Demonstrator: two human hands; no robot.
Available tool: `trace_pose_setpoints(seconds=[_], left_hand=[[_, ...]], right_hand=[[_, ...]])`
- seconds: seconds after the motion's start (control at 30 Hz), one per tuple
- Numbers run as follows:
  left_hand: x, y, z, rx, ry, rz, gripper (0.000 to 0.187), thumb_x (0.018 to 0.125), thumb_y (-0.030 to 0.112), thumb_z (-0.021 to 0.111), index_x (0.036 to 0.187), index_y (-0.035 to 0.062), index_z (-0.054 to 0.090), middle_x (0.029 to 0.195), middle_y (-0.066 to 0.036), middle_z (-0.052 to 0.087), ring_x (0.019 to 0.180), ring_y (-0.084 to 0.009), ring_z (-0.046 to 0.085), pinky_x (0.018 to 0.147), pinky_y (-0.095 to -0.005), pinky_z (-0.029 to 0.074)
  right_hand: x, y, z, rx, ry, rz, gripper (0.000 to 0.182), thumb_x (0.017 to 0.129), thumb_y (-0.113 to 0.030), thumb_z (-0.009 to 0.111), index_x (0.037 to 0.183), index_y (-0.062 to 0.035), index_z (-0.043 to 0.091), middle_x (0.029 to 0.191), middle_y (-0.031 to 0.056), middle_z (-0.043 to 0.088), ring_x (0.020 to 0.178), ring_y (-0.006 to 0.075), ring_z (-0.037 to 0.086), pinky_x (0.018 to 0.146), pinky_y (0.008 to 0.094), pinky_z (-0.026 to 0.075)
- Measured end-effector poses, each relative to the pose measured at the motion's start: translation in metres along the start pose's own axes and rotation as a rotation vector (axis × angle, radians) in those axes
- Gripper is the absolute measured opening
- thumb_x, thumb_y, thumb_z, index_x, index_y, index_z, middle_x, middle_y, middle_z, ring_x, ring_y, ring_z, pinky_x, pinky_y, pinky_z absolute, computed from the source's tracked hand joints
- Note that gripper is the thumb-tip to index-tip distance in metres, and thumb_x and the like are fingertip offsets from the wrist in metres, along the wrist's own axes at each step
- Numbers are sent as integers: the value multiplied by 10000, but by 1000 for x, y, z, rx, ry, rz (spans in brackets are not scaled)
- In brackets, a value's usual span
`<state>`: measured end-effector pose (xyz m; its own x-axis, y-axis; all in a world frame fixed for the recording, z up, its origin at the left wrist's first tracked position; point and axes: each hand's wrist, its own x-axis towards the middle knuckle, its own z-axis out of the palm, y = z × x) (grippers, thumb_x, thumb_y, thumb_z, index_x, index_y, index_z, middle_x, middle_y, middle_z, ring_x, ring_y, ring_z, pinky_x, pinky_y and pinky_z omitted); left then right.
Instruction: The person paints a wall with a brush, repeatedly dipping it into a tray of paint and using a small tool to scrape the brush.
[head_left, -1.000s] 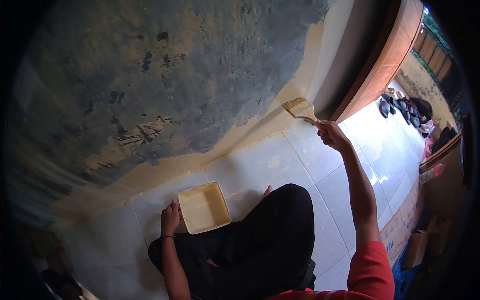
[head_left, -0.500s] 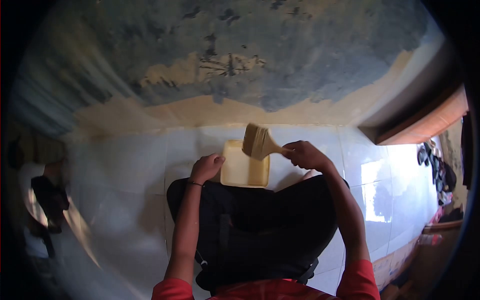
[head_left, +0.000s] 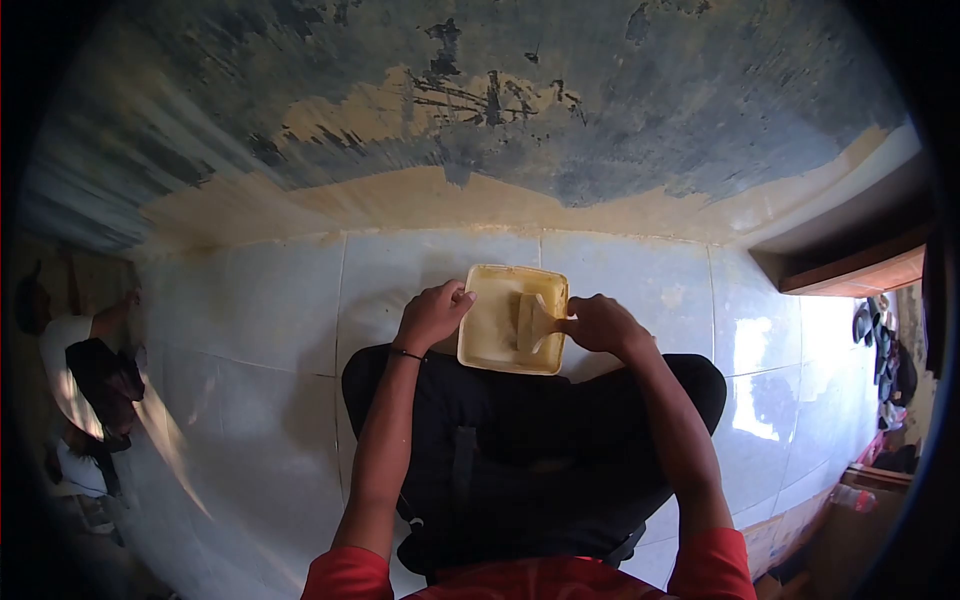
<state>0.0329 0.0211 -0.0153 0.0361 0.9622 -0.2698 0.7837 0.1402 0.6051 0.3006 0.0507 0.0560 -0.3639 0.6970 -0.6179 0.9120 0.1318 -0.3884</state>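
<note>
A square, cream-coloured plastic tub (head_left: 512, 366) sits on the floor in front of my crossed legs, with pale liquid in it. My left hand (head_left: 432, 316) pinches its left rim, thumb on top. In my right hand (head_left: 604, 325) is the handle of a wide paintbrush (head_left: 538, 324). Its bristles dip into the right part of the tub, pointing left. My fingers partly hide the handle.
Ahead stands a wall (head_left: 560, 130) with patchy grey-blue paint over a beige base. Pale tiles (head_left: 240, 400) cover the floor. A wooden furniture piece (head_left: 860, 268) is at the right. Another person (head_left: 85, 370) sits at the far left. A plastic bottle (head_left: 853, 498) lies lower right.
The paintbrush has gone from above the tub's upper right corner down into it. The tub sits slightly further right in view, with my left hand still at its rim.
</note>
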Motion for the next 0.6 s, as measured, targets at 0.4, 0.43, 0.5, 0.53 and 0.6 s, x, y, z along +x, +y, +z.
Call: trace_pose_setpoints(seconds=[0.4,0.43,0.5,0.53,0.6], left_hand=[[-9,37,2,-77,495,496,410,864,164,594,1230,19,480,1268,-167,508,1172,-323,487,981,-394,398],[-8,46,4,-78,496,499,410,864,164,594,1230,19,480,1268,-167,508,1172,-323,487,981,-394,398],[-6,64,8,-88,640,543,434,852,160,595,1241,15,469,1250,-175,516,1134,-334,505,947,-414,397],[-5,72,11,-52,636,536,446,837,129,577,1255,22,466,1260,-170,506,1163,-337,479,958,-430,384],[-2,75,19,137,606,535,469,824,129,570,1268,25,458,1271,-167,496,1185,-337,458,967,-440,375]], right_hand=[[8,-19,14,326,434,-326,403,942,-370,452,993,-9,625,917,197,654,901,323,632,790,402,485],[8,-29,12,616,226,-234,455,963,-423,391,1107,-41,593,1054,180,633,977,278,613,870,378,459],[20,-48,35,1440,-86,-15,499,972,-460,336,1188,-57,534,1164,138,580,1081,241,550,945,368,417],[22,-60,45,1442,-87,-15,499,972,-460,336,1188,-57,534,1164,138,580,1081,241,550,945,368,417],[26,-77,60,2033,-164,-37,499,970,-461,326,1220,-66,501,1234,102,528,1161,232,489,1002,363,372]])
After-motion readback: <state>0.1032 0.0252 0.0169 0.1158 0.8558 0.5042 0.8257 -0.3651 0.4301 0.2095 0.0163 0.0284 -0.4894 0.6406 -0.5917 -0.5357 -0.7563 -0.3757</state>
